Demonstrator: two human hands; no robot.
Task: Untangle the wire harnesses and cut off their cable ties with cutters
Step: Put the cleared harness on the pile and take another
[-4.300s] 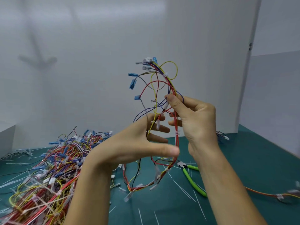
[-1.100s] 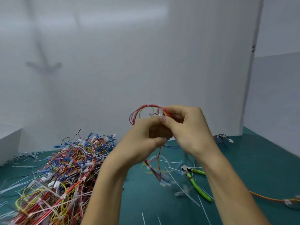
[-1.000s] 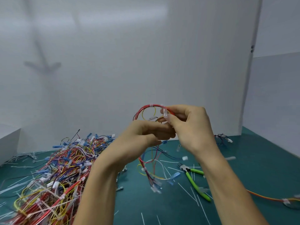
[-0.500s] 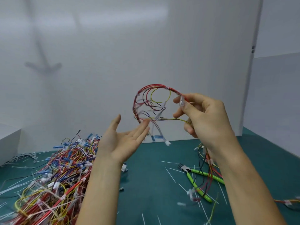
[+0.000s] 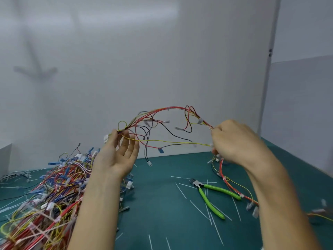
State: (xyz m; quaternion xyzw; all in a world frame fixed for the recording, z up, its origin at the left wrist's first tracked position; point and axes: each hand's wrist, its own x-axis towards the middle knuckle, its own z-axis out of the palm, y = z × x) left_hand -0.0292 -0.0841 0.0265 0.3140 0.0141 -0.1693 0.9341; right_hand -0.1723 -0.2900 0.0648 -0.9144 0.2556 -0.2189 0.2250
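The table is covered with a dark green mat (image 5: 162, 204). On its left part lies a big tangled pile of wire harnesses (image 5: 50, 192), red, yellow, blue and white, with many white ties and connectors in it. Behind the pile, at the far left edge, a small bundle of pale wires (image 5: 18, 175) lies apart. To the right of the middle lie the cutters (image 5: 210, 195) with bright green handles, the handles spread, the head pointing to the back. Thin white cut cable tie pieces (image 5: 198, 207) are scattered around and under them. Just right of the cutters, the blurred lower end of a red and yellow wire harness (image 5: 232, 188) passes the tip of one handle.
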